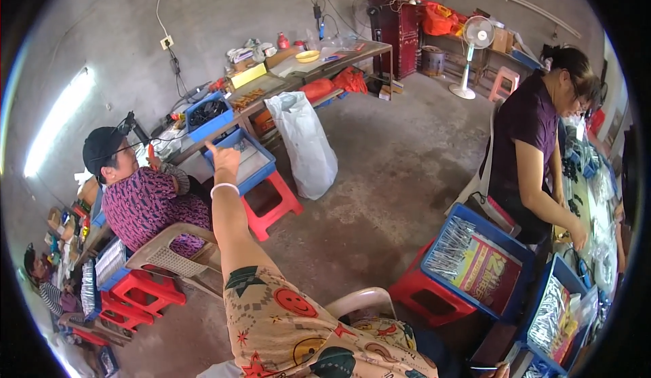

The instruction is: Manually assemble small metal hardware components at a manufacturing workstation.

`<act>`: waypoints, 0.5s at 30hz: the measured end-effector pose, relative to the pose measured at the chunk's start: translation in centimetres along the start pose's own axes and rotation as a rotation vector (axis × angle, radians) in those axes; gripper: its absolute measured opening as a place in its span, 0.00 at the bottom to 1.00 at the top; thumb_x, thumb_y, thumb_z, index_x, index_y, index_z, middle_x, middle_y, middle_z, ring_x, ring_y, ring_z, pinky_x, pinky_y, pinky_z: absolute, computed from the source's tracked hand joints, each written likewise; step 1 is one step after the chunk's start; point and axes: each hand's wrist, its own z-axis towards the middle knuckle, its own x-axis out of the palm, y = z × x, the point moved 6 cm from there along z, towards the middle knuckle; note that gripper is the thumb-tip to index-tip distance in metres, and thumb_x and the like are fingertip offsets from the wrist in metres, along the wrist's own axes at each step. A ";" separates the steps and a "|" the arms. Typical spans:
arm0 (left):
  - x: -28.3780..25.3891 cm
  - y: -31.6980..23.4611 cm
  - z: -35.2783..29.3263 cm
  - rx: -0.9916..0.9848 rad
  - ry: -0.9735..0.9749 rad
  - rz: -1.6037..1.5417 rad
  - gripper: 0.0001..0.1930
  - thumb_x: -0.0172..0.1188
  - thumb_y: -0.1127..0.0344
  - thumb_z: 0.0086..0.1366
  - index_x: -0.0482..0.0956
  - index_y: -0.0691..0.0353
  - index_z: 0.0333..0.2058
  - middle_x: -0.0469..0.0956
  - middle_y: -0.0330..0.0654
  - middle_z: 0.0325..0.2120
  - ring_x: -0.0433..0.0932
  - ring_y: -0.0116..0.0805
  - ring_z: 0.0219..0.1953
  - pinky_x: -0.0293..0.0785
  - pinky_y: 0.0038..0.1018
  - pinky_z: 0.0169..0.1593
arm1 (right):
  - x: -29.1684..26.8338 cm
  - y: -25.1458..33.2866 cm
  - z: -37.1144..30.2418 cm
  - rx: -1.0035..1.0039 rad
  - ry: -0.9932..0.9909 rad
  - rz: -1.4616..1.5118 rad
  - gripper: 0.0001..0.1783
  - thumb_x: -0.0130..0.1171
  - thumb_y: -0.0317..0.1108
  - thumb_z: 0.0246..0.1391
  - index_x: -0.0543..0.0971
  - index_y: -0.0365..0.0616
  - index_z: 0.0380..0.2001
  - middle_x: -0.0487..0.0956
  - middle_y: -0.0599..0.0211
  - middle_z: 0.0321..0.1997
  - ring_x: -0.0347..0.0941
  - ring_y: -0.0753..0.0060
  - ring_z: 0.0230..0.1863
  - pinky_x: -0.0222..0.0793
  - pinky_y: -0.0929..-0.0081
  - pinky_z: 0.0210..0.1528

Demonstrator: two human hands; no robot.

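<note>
Slim silver metal rods [453, 246] are part-filling a blue plastic bin [523, 284]; left hand [227, 161] is pointing, its grip and the right hand [500, 370]'s unclear.

thin pale rod [483, 368], near level; blue tray [259, 176] atop red stool [279, 184]

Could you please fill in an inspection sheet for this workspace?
Surface: workbench bearing a yellow bowl and more.
Things at hand: blue tray on a red stool, behind the left hand; contact unclear.
Clutter: white sack on floor; red bags under the workbench.
Hands: left-hand fingers, one extended; right hand at lower edge beside a thin rod, grip unclear.
Cables: black cable below a wall socket.
Surroundings: co-workers at left and right; standing fan.
</note>
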 end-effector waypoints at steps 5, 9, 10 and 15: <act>-12.6 -19.1 1.2 0.520 -0.158 -0.277 0.07 0.55 0.67 0.50 0.82 0.56 0.22 0.81 0.47 0.25 0.81 0.45 0.31 0.74 0.40 0.38 | -0.9 -0.5 -2.0 -0.023 -0.079 0.057 0.14 0.55 0.43 0.59 0.71 0.46 0.27 0.64 0.76 0.14 0.57 0.83 0.15 0.52 0.83 0.17; -34.1 -34.3 -17.4 1.528 -0.383 -0.997 0.11 0.54 0.59 0.46 0.75 0.57 0.13 0.74 0.46 0.14 0.75 0.47 0.22 0.70 0.41 0.28 | -0.7 -0.8 -3.6 -0.068 -0.055 0.109 0.13 0.56 0.43 0.58 0.73 0.43 0.32 0.65 0.75 0.16 0.57 0.82 0.15 0.53 0.82 0.17; -37.7 -37.3 -23.4 1.805 -0.333 -1.024 0.13 0.55 0.57 0.46 0.74 0.59 0.13 0.71 0.48 0.12 0.75 0.47 0.20 0.70 0.39 0.26 | -1.3 -0.6 -4.2 -0.077 -0.110 0.122 0.13 0.56 0.43 0.58 0.73 0.43 0.32 0.65 0.75 0.16 0.57 0.82 0.15 0.53 0.82 0.17; -39.8 -47.9 -51.8 2.855 0.052 -0.776 0.12 0.57 0.56 0.57 0.72 0.60 0.28 0.75 0.48 0.30 0.74 0.46 0.38 0.70 0.42 0.38 | -14.5 -3.4 -11.3 -0.346 -1.007 0.063 0.11 0.48 0.32 0.58 0.70 0.42 0.21 0.65 0.75 0.15 0.57 0.84 0.12 0.53 0.84 0.12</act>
